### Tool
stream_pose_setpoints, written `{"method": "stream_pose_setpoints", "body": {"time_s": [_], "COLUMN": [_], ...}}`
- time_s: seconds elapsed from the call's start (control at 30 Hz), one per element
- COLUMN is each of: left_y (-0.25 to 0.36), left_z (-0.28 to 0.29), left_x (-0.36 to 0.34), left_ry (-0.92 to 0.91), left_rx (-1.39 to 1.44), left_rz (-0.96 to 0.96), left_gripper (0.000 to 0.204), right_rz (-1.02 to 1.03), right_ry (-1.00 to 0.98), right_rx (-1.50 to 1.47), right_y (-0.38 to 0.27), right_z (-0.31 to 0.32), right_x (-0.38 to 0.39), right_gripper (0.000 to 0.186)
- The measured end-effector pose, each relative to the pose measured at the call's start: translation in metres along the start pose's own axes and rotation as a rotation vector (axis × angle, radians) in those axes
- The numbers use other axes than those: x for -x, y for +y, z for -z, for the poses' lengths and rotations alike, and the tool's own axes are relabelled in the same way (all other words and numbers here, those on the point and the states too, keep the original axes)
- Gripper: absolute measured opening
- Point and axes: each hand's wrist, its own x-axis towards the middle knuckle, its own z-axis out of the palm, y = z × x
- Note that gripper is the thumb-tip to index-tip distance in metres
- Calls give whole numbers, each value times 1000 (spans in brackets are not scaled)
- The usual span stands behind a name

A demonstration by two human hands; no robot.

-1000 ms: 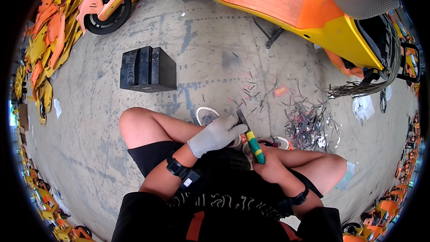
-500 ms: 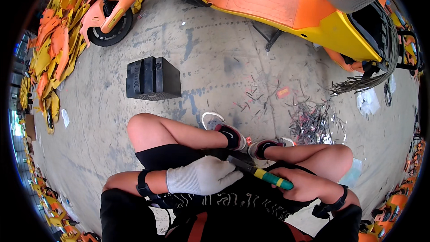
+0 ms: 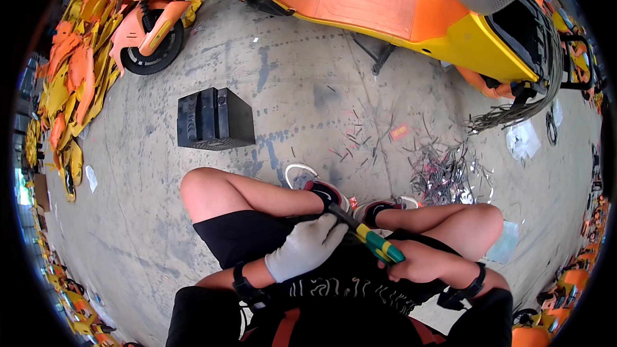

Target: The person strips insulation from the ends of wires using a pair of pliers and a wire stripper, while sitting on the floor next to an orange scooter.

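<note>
My left hand (image 3: 303, 248), in a pale grey glove, is closed at the dark metal end of a hand tool (image 3: 371, 241) with green and yellow grips; whether anything else is in its fingers I cannot make out. My right hand (image 3: 414, 260) is bare and wrapped round the tool's grip. Both hands are over my lap, between my bent bare legs. A heap of short dark cut wire pieces (image 3: 443, 173) lies on the floor beyond my right foot, with loose pieces scattered around it.
A black box (image 3: 215, 120) stands on the concrete floor at front left. A yellow and orange scooter (image 3: 366, 4) spans the top, with a grey wire bundle (image 3: 514, 117) hanging at its right end. Yellow and orange panels (image 3: 74, 83) are piled at left. A white plastic bag (image 3: 522, 138) lies at right.
Both hands and the tool came down toward my lap half a second ago and have since risen slightly, the tool now tilted with its head toward upper left.
</note>
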Motion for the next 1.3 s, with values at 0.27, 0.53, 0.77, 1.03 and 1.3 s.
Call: {"method": "stream_pose_setpoints", "body": {"time_s": [0.27,0.53,0.77,1.03,1.3], "left_y": [-13,-14,-21,-24,-21], "left_z": [-4,22,26,17,-5], "left_x": [-29,-20,-5,-12,-47], "left_ry": [227,200,147,206,377], "left_rx": [-389,-363,-432,-351,166], "left_rz": [-145,-353,-447,-371,246], "left_gripper": [16,13,14,11,22], "right_rz": [63,124,26,11,343], "right_ry": [147,129,24,-87,115], "right_rx": [-325,-266,-93,-284,-403], "right_y": [5,3,-3,-8,6], "right_z": [-33,-31,-11,0,-24], "right_x": [-27,-6,10,-2,-71], "right_gripper": [27,30,31,38,65]}}
